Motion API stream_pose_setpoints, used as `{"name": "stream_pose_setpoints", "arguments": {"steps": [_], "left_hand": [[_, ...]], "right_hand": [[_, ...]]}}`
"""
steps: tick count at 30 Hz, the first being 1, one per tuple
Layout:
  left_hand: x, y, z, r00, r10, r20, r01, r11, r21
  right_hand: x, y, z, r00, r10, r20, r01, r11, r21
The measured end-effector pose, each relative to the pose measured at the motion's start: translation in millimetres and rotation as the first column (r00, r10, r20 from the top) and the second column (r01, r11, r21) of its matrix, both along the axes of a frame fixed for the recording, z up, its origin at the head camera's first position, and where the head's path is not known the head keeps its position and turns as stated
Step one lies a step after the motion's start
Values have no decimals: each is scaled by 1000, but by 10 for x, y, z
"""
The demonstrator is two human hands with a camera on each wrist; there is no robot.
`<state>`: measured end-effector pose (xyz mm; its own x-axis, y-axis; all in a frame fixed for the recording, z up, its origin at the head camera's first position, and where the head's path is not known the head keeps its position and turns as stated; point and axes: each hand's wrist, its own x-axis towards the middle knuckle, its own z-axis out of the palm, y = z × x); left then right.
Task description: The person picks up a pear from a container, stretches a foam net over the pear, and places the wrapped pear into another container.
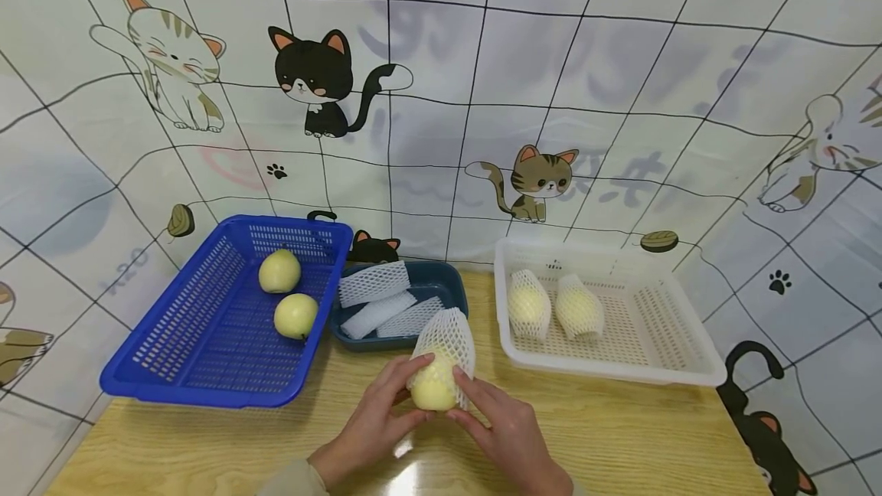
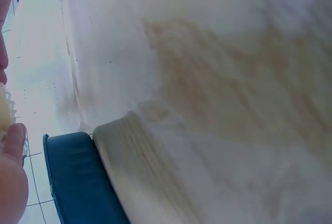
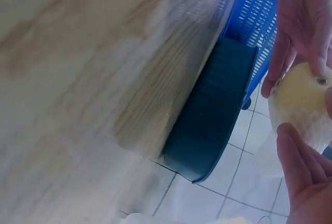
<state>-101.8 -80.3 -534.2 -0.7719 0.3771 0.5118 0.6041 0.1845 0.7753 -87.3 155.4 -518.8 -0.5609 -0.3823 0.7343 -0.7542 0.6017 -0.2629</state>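
Observation:
A pale yellow-green pear [image 1: 434,387] sits partly inside a white foam net sleeve [image 1: 449,335], whose loose end points away from me. My left hand [image 1: 375,412] holds the pear from the left, fingers over its top and thumb low. On the other side my right hand [image 1: 506,423] pinches the net's edge against the fruit. In the right wrist view the bare end of the pear [image 3: 301,92] shows, with the net bunched below it. Only an edge of the netted pear [image 2: 4,111] appears in the left wrist view.
Two bare pears lie in a blue basket [image 1: 207,327] at left. Several flat foam nets [image 1: 375,285] lie in a dark teal tray [image 1: 400,344] at centre. A white basket [image 1: 620,370] at right holds two netted pears [image 1: 529,305]. All stand on a wood-grain table [image 1: 620,435].

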Motion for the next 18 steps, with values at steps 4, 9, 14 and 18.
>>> {"name": "stream_pose_setpoints", "arguments": {"steps": [4,9,14,18], "left_hand": [[3,3,19,1000,14,11,-14,1000,23],[-3,14,26,999,32,4,-32,999,17],[-19,10,33,994,107,-21,-107,994,-27],[-22,0,50,986,162,-25,-163,985,-49]], "right_hand": [[-11,9,13,998,42,41,-40,998,-53],[-2,0,34,993,67,98,-57,993,-104],[15,-16,60,981,165,105,-152,981,-119],[24,-9,63,967,230,107,-219,970,-102]]}}
